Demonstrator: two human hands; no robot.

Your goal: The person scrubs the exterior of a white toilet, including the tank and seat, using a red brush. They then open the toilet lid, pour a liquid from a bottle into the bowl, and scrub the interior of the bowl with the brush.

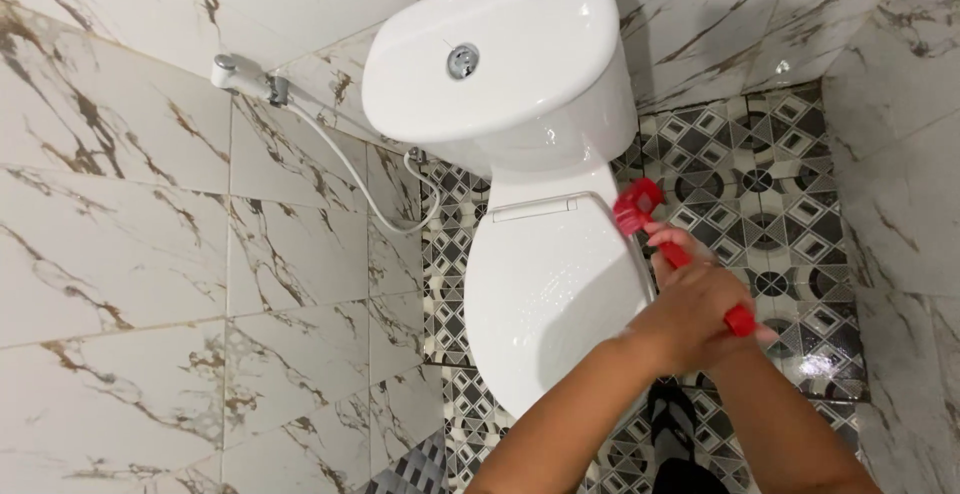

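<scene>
I am holding a red plastic long-handled brush [680, 254] in both hands; my left hand [685, 319] is wrapping its grip closed around the handle, and my right hand [675, 246] is pinching it nearer the head. The brush head is sitting against the right edge of the closed white toilet lid [550, 294]. To scrub well, I am judging that short, firm strokes along the rim, with wrists steady, would suit.

Bright, even light falls from above; glare glints on the toilet lid [548, 289], the tank [500, 49] throws a soft shadow toward two o'clock, and edges bend slightly.
</scene>
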